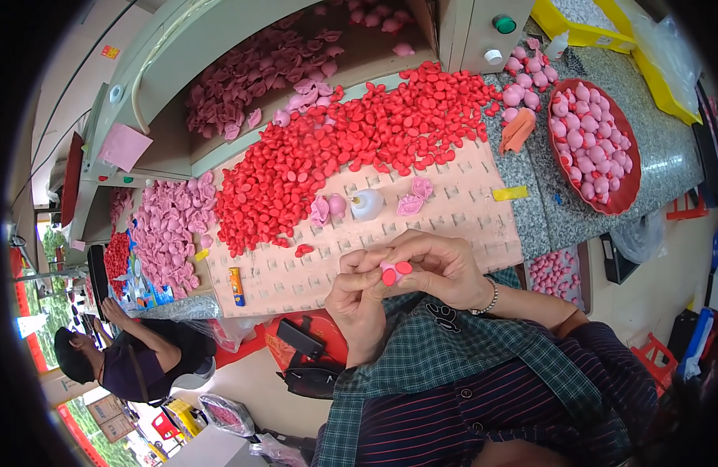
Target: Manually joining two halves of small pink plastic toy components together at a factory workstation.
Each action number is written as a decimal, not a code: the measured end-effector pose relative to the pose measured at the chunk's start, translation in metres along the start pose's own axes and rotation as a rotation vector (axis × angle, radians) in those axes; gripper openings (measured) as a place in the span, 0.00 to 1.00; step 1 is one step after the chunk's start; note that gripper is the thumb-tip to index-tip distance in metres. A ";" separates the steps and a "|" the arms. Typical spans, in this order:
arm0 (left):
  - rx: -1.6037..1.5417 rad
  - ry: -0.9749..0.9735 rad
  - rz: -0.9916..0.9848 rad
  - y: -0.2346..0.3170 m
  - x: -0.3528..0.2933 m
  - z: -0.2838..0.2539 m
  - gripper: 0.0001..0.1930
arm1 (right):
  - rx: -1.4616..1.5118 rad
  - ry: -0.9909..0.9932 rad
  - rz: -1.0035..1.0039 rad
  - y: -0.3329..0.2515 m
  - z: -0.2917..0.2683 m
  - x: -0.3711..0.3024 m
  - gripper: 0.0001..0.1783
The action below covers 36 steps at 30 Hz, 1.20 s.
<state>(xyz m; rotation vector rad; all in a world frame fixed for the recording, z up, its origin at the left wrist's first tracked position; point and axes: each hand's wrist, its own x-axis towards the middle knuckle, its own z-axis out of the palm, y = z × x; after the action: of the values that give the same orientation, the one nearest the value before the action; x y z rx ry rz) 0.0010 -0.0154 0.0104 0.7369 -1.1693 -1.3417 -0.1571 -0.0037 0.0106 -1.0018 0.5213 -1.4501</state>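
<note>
Close in front of my body, both hands pinch a small pink figure piece with two red oval parts [395, 272] on it. My left hand [354, 305] closes on it from the left, and my right hand [446, 268], with a beaded bracelet at the wrist, from the right. Beyond my fingers, a small white squeeze bottle [367, 205] stands on the pale pink mat [460, 222]. Beside that bottle are a round pink piece [337, 205] and thin folded pink pieces [410, 205]. A large heap of small red parts [297, 159] covers the mat's far side.
Pink shells [168, 233] are piled at left, near an orange-and-blue tube [236, 286]. At right, a red bowl [628, 187] holds assembled pink pieces. A grey metal housing [168, 86] arches over the far side. Another person [141, 354] works at far left.
</note>
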 end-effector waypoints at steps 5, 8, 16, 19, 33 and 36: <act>0.183 -0.024 0.095 0.007 -0.001 -0.001 0.09 | 0.239 0.022 0.161 -0.005 0.002 0.000 0.16; 0.300 -0.058 0.094 0.016 -0.001 0.002 0.11 | 0.191 -0.003 0.069 0.011 -0.007 -0.006 0.15; 0.403 0.003 0.195 0.021 0.002 0.007 0.09 | 0.208 0.022 0.106 0.014 -0.001 -0.005 0.15; 0.397 0.006 0.203 0.019 0.001 0.006 0.09 | 0.173 0.022 0.088 0.014 0.000 -0.006 0.15; 0.349 0.020 0.151 0.012 0.001 0.000 0.08 | 0.037 -0.049 0.021 0.023 -0.008 -0.005 0.16; 0.163 0.017 0.099 0.005 0.000 -0.001 0.08 | 0.062 -0.057 0.017 0.014 -0.002 0.000 0.17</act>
<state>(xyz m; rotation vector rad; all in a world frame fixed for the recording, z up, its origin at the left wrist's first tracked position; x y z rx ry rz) 0.0032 -0.0153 0.0148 0.7945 -1.2955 -1.1658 -0.1511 -0.0064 -0.0019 -0.9845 0.4398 -1.4102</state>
